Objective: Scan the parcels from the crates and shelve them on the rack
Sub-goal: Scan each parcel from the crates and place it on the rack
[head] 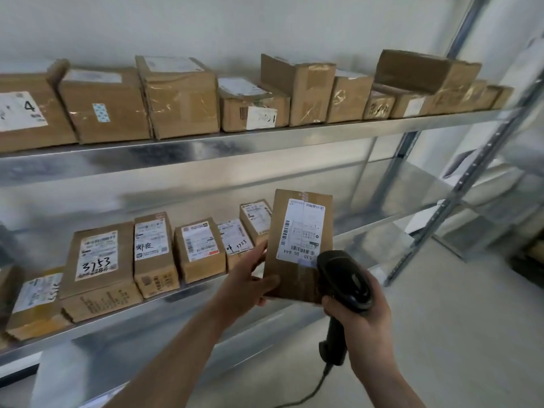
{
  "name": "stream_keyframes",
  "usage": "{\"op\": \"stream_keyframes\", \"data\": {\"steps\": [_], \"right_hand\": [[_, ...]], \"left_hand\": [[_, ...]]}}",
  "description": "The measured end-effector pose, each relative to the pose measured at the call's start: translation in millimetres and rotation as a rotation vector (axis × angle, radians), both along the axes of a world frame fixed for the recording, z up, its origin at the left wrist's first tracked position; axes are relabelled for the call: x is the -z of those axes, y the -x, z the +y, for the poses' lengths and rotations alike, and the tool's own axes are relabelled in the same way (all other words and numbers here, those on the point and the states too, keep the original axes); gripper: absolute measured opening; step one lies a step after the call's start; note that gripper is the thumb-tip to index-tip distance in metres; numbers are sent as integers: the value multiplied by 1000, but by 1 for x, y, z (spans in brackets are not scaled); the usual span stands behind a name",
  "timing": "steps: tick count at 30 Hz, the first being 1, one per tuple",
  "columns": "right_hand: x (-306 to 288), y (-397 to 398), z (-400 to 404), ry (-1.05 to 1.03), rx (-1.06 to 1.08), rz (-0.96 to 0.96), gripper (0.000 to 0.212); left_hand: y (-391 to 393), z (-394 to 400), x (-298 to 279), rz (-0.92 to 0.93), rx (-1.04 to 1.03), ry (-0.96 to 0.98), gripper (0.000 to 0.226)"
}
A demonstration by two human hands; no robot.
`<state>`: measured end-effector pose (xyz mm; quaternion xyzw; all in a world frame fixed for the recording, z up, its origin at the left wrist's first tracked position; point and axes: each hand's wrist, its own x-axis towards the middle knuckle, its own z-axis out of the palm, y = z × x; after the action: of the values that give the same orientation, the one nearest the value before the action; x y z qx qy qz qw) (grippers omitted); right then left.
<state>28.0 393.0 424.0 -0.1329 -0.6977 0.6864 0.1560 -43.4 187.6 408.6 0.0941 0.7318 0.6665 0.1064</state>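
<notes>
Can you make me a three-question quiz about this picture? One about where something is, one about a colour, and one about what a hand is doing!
1. Where is the box with "3753" written big on its label?
A. on the lower shelf
B. on the upper shelf
C. on the floor

2. What colour is the scanner?
A. yellow
B. black
C. white

3. What is the left hand doing?
A. hanging free
B. pressing a shelf
C. holding a parcel

Answers:
1 A: it sits in the row on the lower shelf, left of the hands.
2 B: its head and handle are black, gripped by the right hand.
3 C: its thumb and fingers pinch the parcel's lower left edge, label facing the scanner.
</notes>
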Motion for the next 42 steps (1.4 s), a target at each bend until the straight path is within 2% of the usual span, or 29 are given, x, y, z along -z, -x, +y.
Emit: {"op": "stream_keyframes", "data": {"steps": [6, 12, 16, 20, 23, 27, 33, 36, 39, 42], "right_hand": [[3, 38, 27, 27, 60, -15, 69], [19, 96, 67, 60, 13, -27, 63], [37, 151, 100, 64, -61, -47, 62], [49, 207, 134, 73, -192, -95, 65], [51, 243, 152, 82, -305, -121, 63], [68, 286, 161, 116, -410, -196, 58], [88, 318, 156, 156, -430, -316, 65], [91, 327, 155, 144, -485, -354, 61], [97, 335, 155, 159, -531, -378, 63], [98, 340, 152, 166, -558, -383, 63]], "left_hand": [[42, 32, -1, -14, 26, 66, 72], [84, 67, 6, -38, -17, 178, 73], [120, 96, 19, -31, -106, 268, 76], [144, 131, 26, -58, -200, 228, 66], [159, 151, 39, -105, -297, 174, 72], [174, 168, 54, -155, -419, 197, 77], [190, 182, 61, -265, -466, 431, 78], [195, 188, 63, -307, -433, 578, 78], [197, 196, 66, -299, -400, 842, 66], [200, 203, 65, -298, -371, 1127, 67]]}}
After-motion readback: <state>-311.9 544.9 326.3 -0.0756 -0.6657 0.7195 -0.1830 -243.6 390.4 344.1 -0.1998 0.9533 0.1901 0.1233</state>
